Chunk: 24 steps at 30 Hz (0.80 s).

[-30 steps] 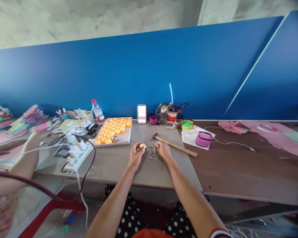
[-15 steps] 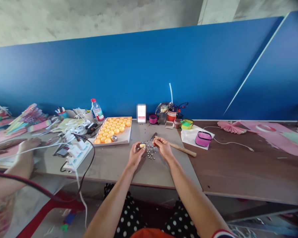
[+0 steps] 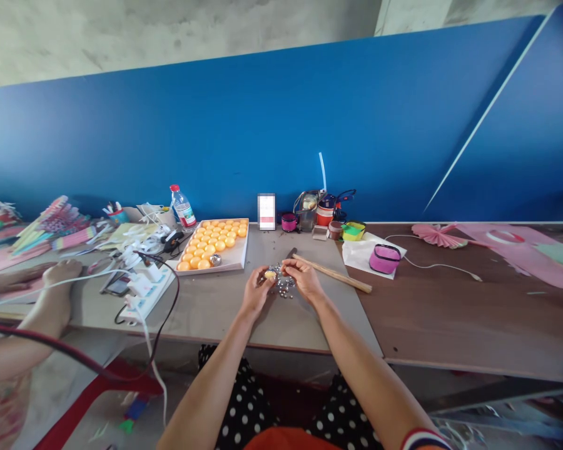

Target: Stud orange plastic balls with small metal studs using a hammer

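Note:
My left hand (image 3: 257, 290) is closed round a small orange ball (image 3: 271, 275) with silvery pieces about it. Close by on the right, the thumb and fingers of my right hand (image 3: 306, 281) are pinched together; whatever is between them is too small to make out. Loose shiny silver beads (image 3: 285, 291) lie scattered on the grey board between and below my hands. Just beyond my right hand rests a hammer (image 3: 340, 274) with a wooden handle, its dark head pointing to the left.
A white tray (image 3: 237, 256) at the left back holds rows of orange balls and one silver-covered ball (image 3: 215, 260). Left of it are a bottle (image 3: 182, 207) and a power strip (image 3: 152, 292) with cables. A pink pouch (image 3: 385, 259) lies at right. Another person's hand (image 3: 62, 275) rests far left.
My right hand has shifted slightly left, nearer the orange ball. My left hand keeps its hold on the ball. The whole view has tilted a little.

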Motion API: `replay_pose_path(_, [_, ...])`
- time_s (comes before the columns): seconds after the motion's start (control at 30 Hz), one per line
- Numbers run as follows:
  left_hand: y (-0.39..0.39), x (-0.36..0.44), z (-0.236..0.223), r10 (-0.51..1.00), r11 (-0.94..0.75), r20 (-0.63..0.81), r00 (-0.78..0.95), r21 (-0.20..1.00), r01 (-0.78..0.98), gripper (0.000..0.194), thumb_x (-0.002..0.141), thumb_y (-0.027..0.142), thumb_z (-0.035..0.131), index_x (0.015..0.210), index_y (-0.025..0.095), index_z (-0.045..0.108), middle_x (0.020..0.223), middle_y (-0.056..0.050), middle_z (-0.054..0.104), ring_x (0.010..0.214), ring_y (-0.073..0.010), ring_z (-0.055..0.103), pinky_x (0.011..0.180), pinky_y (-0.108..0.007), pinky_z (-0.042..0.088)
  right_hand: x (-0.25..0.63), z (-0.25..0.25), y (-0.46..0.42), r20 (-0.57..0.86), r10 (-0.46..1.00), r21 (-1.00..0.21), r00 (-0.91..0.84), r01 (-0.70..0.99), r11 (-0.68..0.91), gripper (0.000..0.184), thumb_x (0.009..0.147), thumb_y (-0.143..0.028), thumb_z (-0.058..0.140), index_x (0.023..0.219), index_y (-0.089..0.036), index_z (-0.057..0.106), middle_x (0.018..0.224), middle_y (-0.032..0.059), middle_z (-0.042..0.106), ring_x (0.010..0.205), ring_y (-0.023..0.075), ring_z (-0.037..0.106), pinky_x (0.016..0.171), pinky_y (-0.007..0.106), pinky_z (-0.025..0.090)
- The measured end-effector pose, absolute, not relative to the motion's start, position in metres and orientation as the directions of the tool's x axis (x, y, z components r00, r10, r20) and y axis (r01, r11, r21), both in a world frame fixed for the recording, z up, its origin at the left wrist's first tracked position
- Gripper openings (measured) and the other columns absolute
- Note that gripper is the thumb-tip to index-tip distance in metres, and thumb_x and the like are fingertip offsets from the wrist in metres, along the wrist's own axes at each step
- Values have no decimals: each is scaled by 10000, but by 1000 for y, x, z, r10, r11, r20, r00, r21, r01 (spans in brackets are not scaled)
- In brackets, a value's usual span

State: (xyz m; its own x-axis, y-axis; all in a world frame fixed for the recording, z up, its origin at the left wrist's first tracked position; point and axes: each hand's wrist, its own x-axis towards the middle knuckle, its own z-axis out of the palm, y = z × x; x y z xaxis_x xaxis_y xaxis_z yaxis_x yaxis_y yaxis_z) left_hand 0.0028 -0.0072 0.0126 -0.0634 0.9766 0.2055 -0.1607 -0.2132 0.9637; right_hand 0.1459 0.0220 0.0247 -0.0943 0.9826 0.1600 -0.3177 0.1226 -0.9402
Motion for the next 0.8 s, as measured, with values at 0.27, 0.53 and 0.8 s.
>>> replay_pose_path(0.27, [-10, 3, 17, 983, -180, 173, -52, 970, -166, 427, 634, 350, 694, 996, 174, 550, 903, -33, 602, 759, -143, 581, 682, -264, 468, 144, 22, 21, 155, 979, -979, -133, -153, 134, 162, 617, -301, 624, 728, -184, 635, 605, -40, 557, 556, 90, 451, 581, 231, 359])
replay_pose_path(0.53, [-9, 3, 16, 982, -191, 188, -37, 971, -145, 407, 632, 313, 692, 994, 182, 564, 928, -30, 609, 755, -138, 580, 676, -247, 467, 141, 22, 17, 125, 964, -987, -235, -127, 97, 171, 615, -324, 632, 706, -180, 636, 651, -25, 595, 617, 106, 489, 627, 236, 374])
replay_pose_path(0.8, [-7, 2, 12, 980, -197, 193, -39, 973, -124, 407, 636, 291, 688, 1009, 184, 568, 939, -32, 613, 771, -141, 585, 709, -260, 469, 140, 22, 16, 62, 967, -987, -246, -161, 22, 168, 597, -307, 622, 712, -186, 610, 627, -41, 564, 579, 95, 464, 590, 228, 362])
